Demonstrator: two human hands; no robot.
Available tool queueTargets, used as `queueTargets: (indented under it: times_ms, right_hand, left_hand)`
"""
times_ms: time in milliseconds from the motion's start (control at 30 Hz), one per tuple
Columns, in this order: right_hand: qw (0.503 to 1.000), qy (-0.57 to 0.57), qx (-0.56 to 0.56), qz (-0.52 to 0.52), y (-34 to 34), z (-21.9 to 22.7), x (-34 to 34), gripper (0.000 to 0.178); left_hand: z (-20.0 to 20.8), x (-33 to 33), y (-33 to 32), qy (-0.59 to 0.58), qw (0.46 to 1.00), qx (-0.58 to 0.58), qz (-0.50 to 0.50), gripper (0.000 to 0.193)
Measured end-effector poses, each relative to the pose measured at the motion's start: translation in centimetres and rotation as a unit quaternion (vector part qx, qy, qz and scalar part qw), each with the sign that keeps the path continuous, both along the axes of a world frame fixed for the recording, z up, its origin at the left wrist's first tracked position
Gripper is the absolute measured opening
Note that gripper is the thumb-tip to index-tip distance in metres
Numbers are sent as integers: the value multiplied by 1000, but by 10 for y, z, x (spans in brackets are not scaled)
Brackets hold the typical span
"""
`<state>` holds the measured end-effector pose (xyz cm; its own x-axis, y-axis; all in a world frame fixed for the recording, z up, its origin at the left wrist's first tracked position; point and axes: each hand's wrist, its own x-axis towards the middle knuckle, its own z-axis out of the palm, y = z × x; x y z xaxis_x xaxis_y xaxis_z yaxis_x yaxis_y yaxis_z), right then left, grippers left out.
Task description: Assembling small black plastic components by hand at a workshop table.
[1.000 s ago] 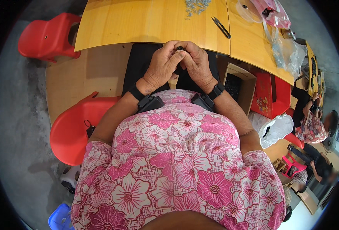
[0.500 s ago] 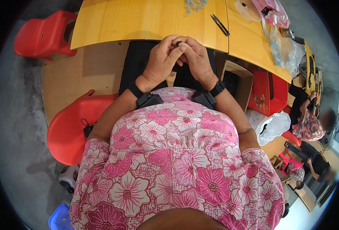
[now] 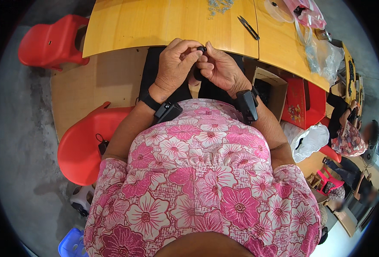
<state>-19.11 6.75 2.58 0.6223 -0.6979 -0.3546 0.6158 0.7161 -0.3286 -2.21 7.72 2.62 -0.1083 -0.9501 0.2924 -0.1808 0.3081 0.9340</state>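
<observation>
Clock positions are taken from the centre of the view.

The wooden table (image 3: 155,25) spans 11 to 1 o'clock. A red chair (image 3: 48,40) stands at 10; a second red seat (image 3: 76,147) lies just below 9. An open cardboard box (image 3: 278,97) sits at 2, under the table's edge, apparently placed there to keep its dark contents within reach.

Both hands are at 12, over the lap and just short of the table's near edge. That position probably keeps small work close and in plain sight. Black snips (image 3: 248,28) lie at 1 on the table, likely left handy for the right side. A loose pile of small pale pieces (image 3: 218,6) lies between 12 and 1.

Grip: the left hand (image 3: 174,64) is closed to a narrow pinch, thumb and forefinger on a small black piece (image 3: 202,49) at 12, between the hands. The right hand (image 3: 224,70) has its fingers curled and its thumb tip just beside the piece; whether it also grips cannot be told.
</observation>
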Motion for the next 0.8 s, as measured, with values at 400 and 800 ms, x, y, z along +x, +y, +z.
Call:
queueTargets:
  times_ms: [400,800]
  right_hand:
    - [1000,-1,1,9,2,-5,1,31]
    - [945,297,-126,-49,4,4,3,25]
  left_hand:
    - [-8,-8,4,64,995,78,10,18]
    - [-10,-4,7,174,962,209,-18,19]
